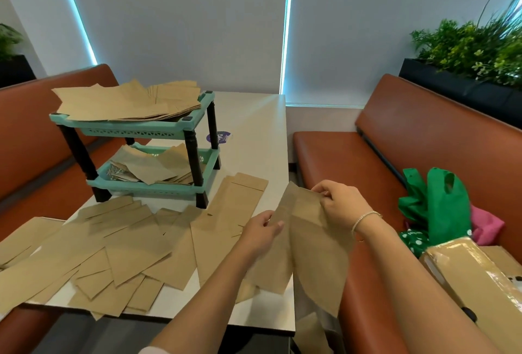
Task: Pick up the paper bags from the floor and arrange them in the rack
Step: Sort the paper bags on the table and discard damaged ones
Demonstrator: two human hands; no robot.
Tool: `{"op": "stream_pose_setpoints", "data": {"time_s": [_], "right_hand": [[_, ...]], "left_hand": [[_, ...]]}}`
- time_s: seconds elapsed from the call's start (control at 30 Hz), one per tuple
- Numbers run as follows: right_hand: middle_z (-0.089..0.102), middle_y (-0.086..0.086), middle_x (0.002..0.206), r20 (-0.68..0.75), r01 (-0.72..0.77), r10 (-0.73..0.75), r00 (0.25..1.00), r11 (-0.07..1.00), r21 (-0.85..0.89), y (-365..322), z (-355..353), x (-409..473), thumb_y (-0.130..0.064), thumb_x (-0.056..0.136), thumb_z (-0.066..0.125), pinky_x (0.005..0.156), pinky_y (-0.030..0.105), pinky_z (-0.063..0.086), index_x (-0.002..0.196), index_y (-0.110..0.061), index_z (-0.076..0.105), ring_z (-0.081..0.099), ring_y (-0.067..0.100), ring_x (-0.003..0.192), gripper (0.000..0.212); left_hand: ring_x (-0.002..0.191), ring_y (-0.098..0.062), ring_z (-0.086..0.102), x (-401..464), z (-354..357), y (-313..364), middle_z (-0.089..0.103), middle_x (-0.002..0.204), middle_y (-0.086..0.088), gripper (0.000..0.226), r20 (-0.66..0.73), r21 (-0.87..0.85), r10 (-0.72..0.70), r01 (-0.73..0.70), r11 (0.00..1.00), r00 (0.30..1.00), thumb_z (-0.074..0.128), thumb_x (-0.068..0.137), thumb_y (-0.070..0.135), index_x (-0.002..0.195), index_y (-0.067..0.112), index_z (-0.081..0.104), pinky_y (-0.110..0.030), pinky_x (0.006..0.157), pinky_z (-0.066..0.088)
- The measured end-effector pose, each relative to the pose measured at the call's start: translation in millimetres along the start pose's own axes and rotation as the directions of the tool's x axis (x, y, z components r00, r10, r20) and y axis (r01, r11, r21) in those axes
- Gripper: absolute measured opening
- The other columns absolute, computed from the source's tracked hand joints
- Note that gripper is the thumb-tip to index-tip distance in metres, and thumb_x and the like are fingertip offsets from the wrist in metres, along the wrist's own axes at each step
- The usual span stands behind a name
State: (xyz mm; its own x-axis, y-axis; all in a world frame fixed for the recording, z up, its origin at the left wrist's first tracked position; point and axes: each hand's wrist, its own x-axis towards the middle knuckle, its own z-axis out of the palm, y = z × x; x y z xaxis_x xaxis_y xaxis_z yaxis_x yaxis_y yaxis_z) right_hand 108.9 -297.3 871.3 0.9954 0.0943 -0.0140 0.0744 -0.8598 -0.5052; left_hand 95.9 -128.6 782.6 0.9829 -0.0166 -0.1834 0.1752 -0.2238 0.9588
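Looks like this is the sorting bit between pickup and racking: both hands are up over the right edge of the table (254, 116) with a small bunch of paper bags (305, 243); the left hand (261, 230) has its grip pinched on the left edge of the bunch, the right hand (343, 205) has its grip pinched on the top corner; the bags hang down past the table edge. Next move, I'd guess, is squaring them up and carrying them left to the rack (147, 150), which needs a flat lay-in; both shelves already hold bags, top one fuller. The bags are plain brown kraft, flat, thin and floppy; loads more lie scattered on the table (113, 246) in front of the rack.
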Motion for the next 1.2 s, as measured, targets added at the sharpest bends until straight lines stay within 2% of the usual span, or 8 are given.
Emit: {"op": "stream_pose_setpoints", "data": {"time_s": [0.13,0.23,0.4,0.57,0.67,0.77,0.87,1.2], "right_hand": [[0.063,0.001,0.106,0.0,-0.029,0.03,1.0,0.993,0.115,14.3,-7.6,-7.5,-0.01,0.091,0.034,0.073,0.024,0.037,0.1,-0.026,0.061,0.052,0.016,0.089,0.033],[0.061,-0.002,0.116,0.038,-0.032,0.027,0.999,0.988,0.152,30.3,-8.1,-8.5,-0.021,0.094,0.042,0.081,0.024,0.038,0.112,-0.027,0.056,0.052,0.015,0.1,0.023],[0.052,-0.002,0.132,0.068,-0.06,0.055,0.996,0.996,0.073,56.9,1.9,-11.2,-0.039,0.081,0.067,0.1,0.033,0.041,0.138,-0.025,0.038,0.051,0.02,0.119,0.065],[0.065,-0.004,0.097,-0.016,-0.081,0.081,0.997,0.997,-0.005,89.3,8.3,-6.9,-0.041,0.078,0.069,0.084,0.033,0.049,0.093,-0.031,0.059,0.06,0.019,0.096,0.021],[0.063,-0.001,0.084,-0.05,-0.084,0.081,0.995,0.994,-0.063,109.2,12.5,-8.5,-0.041,0.078,0.069,0.078,0.033,0.048,0.074,-0.03,0.058,0.057,0.023,0.095,0.015],[0.062,0.004,0.101,0.028,-0.144,0.15,0.988,0.977,-0.158,131.2,24.1,-10.2,-0.035,0.086,0.061,0.083,0.037,0.047,0.09,-0.024,0.059,0.055,0.027,0.102,0.012],[0.063,0.011,0.106,0.129,-0.242,0.268,0.955,0.953,-0.182,157.5,47.3,-16.0,-0.019,0.089,0.051,0.073,0.032,0.045,0.093,-0.019,0.049,0.059,0.031,0.098,0.005],[0.059,0.012,0.119,0.307,-0.206,0.298,0.904,0.932,-0.298,221.5,161.4,-52.8,-0.004,0.094,0.033,0.085,0.036,0.047,0.131,-0.02,0.044,0.058,0.031,0.108,0.042]], "left_hand": [[0.095,-0.025,0.065,2.6,9.2,1.0,0.069,0.099,-0.003,0.01,-0.083,0.0,0.007,-0.007,1.0,0.997,0.053,0.095,0.023,0.093,0.024,0.064,-0.041,0.086,0.052],[0.088,-0.021,0.066,1.5,20.9,1.8,0.07,0.094,-0.002,0.01,-0.085,-0.014,-0.006,0.005,1.0,0.996,0.054,0.094,0.025,0.09,0.024,0.063,-0.04,0.083,0.054],[0.087,-0.018,0.064,-8.2,55.7,2.2,0.07,0.091,0.003,0.006,0.061,-0.061,-0.032,0.035,0.997,0.998,0.058,0.091,0.033,0.091,0.031,0.065,-0.035,0.079,0.053],[0.098,-0.021,0.063,-12.9,80.9,-4.1,0.067,0.102,0.003,0.009,0.11,-0.003,-0.046,0.047,0.999,0.993,0.054,0.094,0.034,0.098,0.032,0.062,-0.043,0.092,0.052],[0.102,-0.02,0.06,-15.7,94.9,-11.8,0.064,0.108,0.001,0.015,0.101,0.054,-0.047,0.041,0.998,0.994,0.051,0.096,0.031,0.106,0.025,0.061,-0.038,0.092,0.05],[0.102,-0.012,0.055,-16.7,107.2,-16.0,0.059,0.111,0.007,0.022,-0.028,0.103,-0.057,0.06,0.993,0.998,0.052,0.095,0.026,0.117,0.023,0.057,-0.023,0.084,0.045],[0.102,-0.01,0.051,-15.4,112.5,-21.5,0.054,0.109,0.008,0.025,-0.131,0.137,-0.088,0.106,0.985,0.988,0.051,0.096,0.02,0.121,0.022,0.054,-0.02,0.083,0.041],[0.097,-0.005,0.051,-7.8,122.6,-41.5,0.058,0.106,0.008,0.021,-0.089,0.343,-0.063,0.09,0.935,0.994,0.048,0.097,0.021,0.115,0.021,0.058,-0.017,0.083,0.037]]}}
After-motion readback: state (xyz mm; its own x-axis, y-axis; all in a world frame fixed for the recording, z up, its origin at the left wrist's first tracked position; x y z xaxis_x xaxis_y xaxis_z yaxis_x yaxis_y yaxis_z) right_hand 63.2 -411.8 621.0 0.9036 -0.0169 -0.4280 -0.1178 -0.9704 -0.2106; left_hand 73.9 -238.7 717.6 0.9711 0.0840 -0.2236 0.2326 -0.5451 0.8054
